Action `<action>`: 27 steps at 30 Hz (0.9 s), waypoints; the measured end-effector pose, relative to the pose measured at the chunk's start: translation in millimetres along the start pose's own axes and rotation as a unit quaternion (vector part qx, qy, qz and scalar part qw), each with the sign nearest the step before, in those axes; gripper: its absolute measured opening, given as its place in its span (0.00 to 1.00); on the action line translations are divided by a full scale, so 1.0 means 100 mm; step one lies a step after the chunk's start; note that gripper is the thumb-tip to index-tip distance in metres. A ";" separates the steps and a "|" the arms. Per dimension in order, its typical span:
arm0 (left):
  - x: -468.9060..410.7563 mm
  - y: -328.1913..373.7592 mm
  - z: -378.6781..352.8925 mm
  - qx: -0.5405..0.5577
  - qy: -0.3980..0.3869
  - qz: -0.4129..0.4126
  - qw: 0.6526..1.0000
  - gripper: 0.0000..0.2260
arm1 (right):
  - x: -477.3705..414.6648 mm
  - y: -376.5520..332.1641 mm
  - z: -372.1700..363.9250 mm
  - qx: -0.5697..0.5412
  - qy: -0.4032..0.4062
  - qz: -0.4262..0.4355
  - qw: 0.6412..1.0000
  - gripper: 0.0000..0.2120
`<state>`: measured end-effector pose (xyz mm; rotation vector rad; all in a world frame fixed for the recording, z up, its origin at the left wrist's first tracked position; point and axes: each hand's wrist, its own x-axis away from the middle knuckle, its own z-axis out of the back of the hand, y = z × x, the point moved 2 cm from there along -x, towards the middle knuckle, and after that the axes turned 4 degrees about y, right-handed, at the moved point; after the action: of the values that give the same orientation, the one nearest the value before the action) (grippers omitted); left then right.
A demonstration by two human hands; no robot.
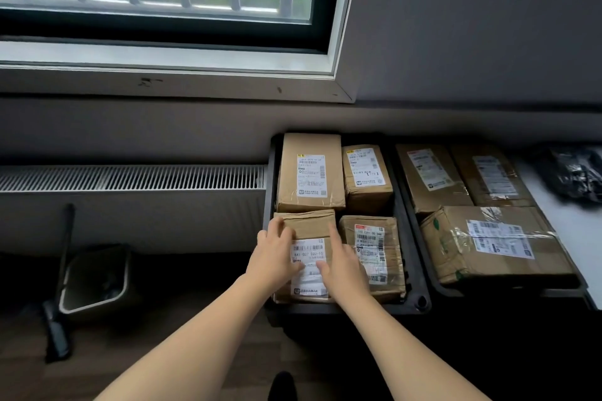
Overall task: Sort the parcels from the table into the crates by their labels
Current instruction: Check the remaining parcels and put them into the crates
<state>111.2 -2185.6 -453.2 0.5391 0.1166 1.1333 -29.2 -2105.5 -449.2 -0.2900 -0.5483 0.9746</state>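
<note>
The white label [308,262] on the brown cardboard parcel [306,225] reads "841 G07 E02-10". The neighbouring taped cardboard parcel [371,270] shows a code ending "00 344". Other labels' print is too small to read.

Left forearm [195,329] and right forearm [400,345] are both bare, uncovered all along. Left hand [273,254] and right hand [342,267] are bare too, with slim fingers.
</note>
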 end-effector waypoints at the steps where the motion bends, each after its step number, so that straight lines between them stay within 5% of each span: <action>1: -0.01 0.00 -0.01 0.011 -0.010 -0.003 1.000 0.27 | -0.01 -0.01 0.01 0.008 -0.001 0.002 1.000 0.37; 16: -0.06 0.06 -0.01 -0.139 -0.046 -0.027 0.989 0.22 | -0.09 -0.04 0.12 0.209 -0.066 0.024 0.975 0.29; 20: -0.08 0.17 0.08 -0.087 -0.021 -0.004 0.996 0.19 | -0.01 0.04 0.29 0.151 -0.039 0.017 0.988 0.19; 27: -0.12 0.82 0.22 0.153 -0.007 -0.004 0.988 0.18 | 0.08 0.31 0.94 -0.078 0.002 -0.033 0.996 0.20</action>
<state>45.4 -2178.7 -398.0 0.8175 0.2838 1.1093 -100.0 -2083.0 -382.8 -0.4115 -0.6278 0.8688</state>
